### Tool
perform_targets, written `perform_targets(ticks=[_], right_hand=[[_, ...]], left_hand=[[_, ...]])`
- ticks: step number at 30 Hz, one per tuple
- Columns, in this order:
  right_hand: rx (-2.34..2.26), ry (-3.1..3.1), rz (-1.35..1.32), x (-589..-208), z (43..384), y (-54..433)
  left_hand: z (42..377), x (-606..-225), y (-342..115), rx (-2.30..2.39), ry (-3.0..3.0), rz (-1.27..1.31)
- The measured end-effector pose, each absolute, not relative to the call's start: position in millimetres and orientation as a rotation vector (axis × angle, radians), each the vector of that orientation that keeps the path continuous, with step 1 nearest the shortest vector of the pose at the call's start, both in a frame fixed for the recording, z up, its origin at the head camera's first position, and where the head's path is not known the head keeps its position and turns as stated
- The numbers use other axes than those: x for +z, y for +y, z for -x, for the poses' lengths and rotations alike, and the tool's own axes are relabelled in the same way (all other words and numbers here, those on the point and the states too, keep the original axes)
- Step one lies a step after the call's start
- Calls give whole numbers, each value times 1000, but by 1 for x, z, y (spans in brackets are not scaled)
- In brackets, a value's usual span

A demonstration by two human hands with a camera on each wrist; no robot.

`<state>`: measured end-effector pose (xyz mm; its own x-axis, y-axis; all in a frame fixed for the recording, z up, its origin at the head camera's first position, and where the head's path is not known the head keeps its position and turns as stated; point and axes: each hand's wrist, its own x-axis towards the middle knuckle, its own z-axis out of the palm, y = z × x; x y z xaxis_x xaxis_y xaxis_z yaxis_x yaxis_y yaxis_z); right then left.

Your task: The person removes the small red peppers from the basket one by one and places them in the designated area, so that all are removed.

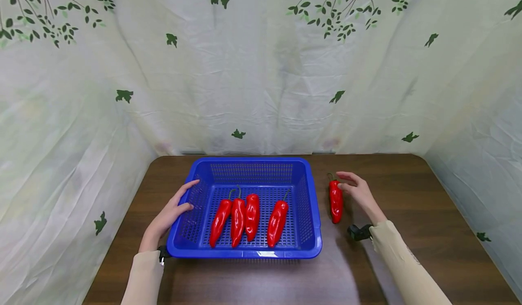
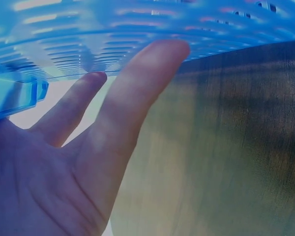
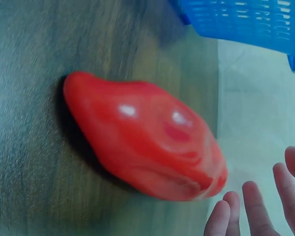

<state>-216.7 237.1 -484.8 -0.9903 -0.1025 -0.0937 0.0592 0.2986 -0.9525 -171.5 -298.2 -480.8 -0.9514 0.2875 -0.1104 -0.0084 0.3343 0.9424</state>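
Observation:
My left hand (image 1: 171, 214) rests at the left rim of a blue plastic basket (image 1: 244, 253), its visible fingers fairly straight. In the left wrist view, two extended digits of the left hand (image 2: 108, 108) lie against the slotted basket wall (image 2: 152, 24). Several glossy red peppers (image 1: 277, 223) lie inside the basket, most with green stems. Another red pepper (image 1: 336, 201) lies on the table right of the basket, stem pointing away. My right hand (image 1: 360, 194) hovers by its stem end, fingers spread. In the right wrist view, a gap shows between the right hand (image 3: 260, 214) and the pepper (image 3: 147, 137).
Everything stands on a dark brown wooden table (image 1: 424, 232). A pale curtain (image 1: 261, 69) printed with leaves and branches hangs behind the table and at both sides. Dark wrist straps (image 1: 360, 232) show below both hands.

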Motion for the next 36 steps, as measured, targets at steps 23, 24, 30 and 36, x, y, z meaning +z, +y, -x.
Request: perform_targets(ticks=[23, 24, 30, 36], right_hand=[[-1880, 2352, 198, -447, 207, 208], [-1883, 2346, 204, -445, 207, 207], [-1898, 2305, 252, -436, 206, 198], [-1928, 2257, 289, -427, 204, 189]], left_hand=[[172, -479, -298, 1660, 2321, -232], [172, -479, -298, 1661, 2319, -233], [172, -480, -297, 1661, 2325, -224], [172, -480, -297, 1662, 2323, -223]])
